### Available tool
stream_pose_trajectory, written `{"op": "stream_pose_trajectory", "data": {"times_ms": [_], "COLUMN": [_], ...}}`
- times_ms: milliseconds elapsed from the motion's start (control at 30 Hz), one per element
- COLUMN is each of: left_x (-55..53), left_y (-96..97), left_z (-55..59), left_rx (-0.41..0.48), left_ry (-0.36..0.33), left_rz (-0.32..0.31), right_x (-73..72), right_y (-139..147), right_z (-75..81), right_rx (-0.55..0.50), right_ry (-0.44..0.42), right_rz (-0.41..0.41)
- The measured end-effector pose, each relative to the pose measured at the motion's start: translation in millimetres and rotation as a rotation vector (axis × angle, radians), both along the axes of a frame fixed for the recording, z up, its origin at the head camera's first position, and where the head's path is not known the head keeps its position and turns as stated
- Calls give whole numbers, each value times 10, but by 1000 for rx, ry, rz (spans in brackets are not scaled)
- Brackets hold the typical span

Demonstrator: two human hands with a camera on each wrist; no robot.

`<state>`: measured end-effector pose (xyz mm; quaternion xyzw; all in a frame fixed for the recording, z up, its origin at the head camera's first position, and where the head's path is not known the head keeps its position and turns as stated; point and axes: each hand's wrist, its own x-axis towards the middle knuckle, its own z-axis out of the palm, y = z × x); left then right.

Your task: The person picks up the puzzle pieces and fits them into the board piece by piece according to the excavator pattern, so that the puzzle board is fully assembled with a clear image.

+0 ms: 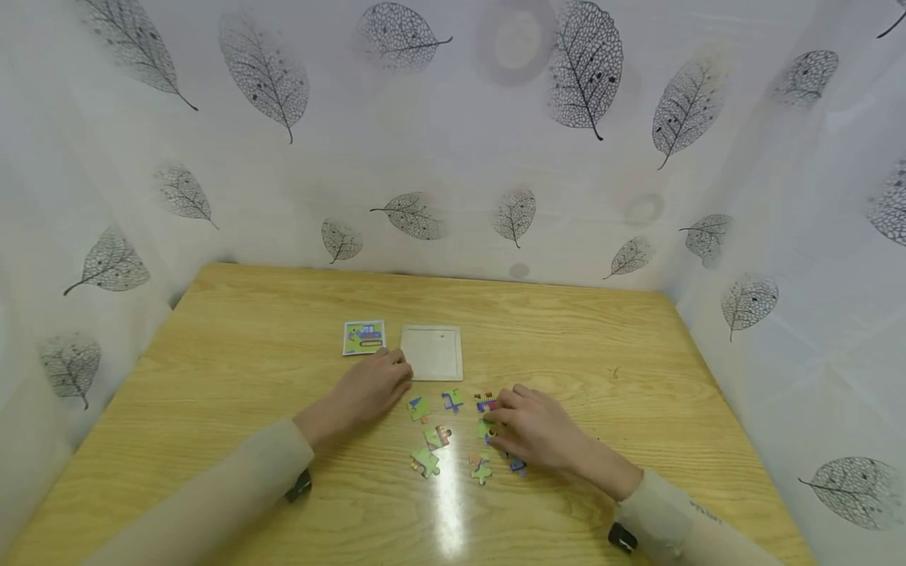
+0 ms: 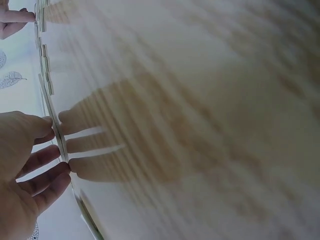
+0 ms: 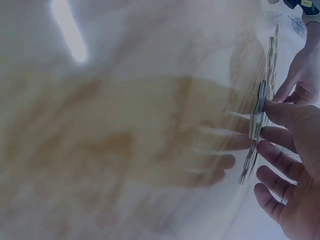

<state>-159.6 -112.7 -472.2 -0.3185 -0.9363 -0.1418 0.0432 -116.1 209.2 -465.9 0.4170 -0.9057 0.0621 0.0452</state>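
My left hand (image 1: 375, 380) is at the lower left corner of a pale, square puzzle tray (image 1: 432, 354). In the left wrist view its loosely bent fingers (image 2: 55, 182) rest at the edge of the tray (image 2: 53, 112), seen side-on. My right hand (image 1: 534, 428) is low over the right side of a group of jigsaw pieces. Its thumb and index finger pinch a puzzle piece (image 3: 257, 111) in the right wrist view, while the other fingers hang loosely bent. Several green, blue and orange pieces, such as a green puzzle piece (image 1: 425, 462), lie between the hands; the right hand partly hides others.
A small picture card (image 1: 364, 338) with a vehicle on a green ground lies left of the tray. Everything lies on a glossy wooden table (image 1: 283, 314). A white leaf-print curtain (image 1: 453, 141) stands behind and at both sides. Each sleeve has a dark wrist device.
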Motion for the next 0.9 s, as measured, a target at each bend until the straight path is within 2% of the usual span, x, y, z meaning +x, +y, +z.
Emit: {"op": "stream_pose_trajectory", "data": {"times_ms": [300, 400, 533, 667, 767, 900], "left_x": [-16, -28, -41, -45, -46, -46], "left_y": [-8, -11, -15, -18, -20, -21], "left_z": [15, 6, -10, -15, -17, -17], "left_rx": [-8, -13, -14, -14, -12, -1], "left_ry": [-2, -4, -7, -5, 1, 9], "left_rz": [-7, -9, -10, -12, -15, -22], "right_x": [-28, -39, -64, -105, -131, -145], "right_y": [-54, -53, -29, -18, -17, -11], "right_z": [21, 46, 92, 125, 128, 125], "right_rx": [32, 23, 4, -13, -11, 4], "right_ry": [42, 15, -50, -95, -100, -76], "right_rz": [-32, -30, 18, 109, 157, 171]}}
